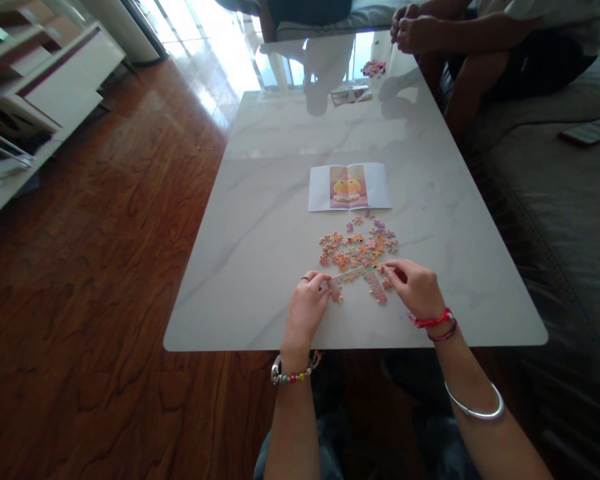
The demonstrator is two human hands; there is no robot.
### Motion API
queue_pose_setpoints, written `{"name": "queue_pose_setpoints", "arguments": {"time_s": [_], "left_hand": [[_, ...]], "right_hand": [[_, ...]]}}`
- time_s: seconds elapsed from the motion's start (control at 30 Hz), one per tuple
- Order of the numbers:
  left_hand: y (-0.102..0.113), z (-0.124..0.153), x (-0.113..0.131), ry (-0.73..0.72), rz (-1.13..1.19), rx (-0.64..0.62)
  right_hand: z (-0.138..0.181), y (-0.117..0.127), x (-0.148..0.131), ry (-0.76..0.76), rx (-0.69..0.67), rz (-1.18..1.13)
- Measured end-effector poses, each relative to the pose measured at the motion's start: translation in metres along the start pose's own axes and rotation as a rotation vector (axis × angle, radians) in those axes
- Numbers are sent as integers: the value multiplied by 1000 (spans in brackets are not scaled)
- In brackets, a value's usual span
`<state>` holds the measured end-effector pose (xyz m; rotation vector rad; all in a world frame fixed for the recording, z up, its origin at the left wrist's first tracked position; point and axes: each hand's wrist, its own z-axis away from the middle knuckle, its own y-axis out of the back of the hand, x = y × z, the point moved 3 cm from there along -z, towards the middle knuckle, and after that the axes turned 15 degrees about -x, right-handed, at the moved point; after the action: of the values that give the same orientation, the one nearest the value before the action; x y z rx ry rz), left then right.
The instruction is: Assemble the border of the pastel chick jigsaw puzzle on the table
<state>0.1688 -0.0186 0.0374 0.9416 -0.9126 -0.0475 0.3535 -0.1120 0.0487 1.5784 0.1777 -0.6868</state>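
Left grip: from my remote seat I see the left hand point(307, 308) with thumb and fingertips pressed together on the 9 o'clock end of the joined strip point(355, 273). There is a ring on one finger and a beaded bracelet at the wrist.
Right grip: the right hand point(416, 288) has its fingers curled close, pinching the 3 o'clock end of the same strip. Red cords circle the wrist and a silver bangle sits further up the forearm.
Joined strip: it lies flat on the counter point(260, 253) near the 6 o'clock edge, between both hands. A short second run point(375, 288) branches toward 5 o'clock, just beside the right hand.
Loose pieces: a scattered heap point(357, 241) of pink, orange and purple pieces lies at 12 o'clock of the strip, its near pieces touching it.
Picture sheet: a white sheet point(349, 187) lies at 12 o'clock of the heap and apart from it. Its middle panel shows an orange figure on pink, and any print is too small for me to read.
Counter: pale, marble-patterned and glossy, mirroring a bright window at its far end.
Far end: another person's hands point(411, 30) are clasped at 1 o'clock, with a small far pile point(373, 67) of pieces and a card point(351, 95) near them.
Sofa: a grey sofa point(530, 173) runs along 3 o'clock, with a phone point(587, 132) lying on it.
Floor: red-brown wood point(105, 267) at 9 o'clock.
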Motion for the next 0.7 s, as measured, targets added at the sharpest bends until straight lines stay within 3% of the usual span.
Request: {"name": "queue_pose_setpoints", "arguments": {"time_s": [0.7], "left_hand": [[3, -1, -2, 65, -61, 8]], "right_hand": [[-3, -4, 4, -7, -49, 7]]}}
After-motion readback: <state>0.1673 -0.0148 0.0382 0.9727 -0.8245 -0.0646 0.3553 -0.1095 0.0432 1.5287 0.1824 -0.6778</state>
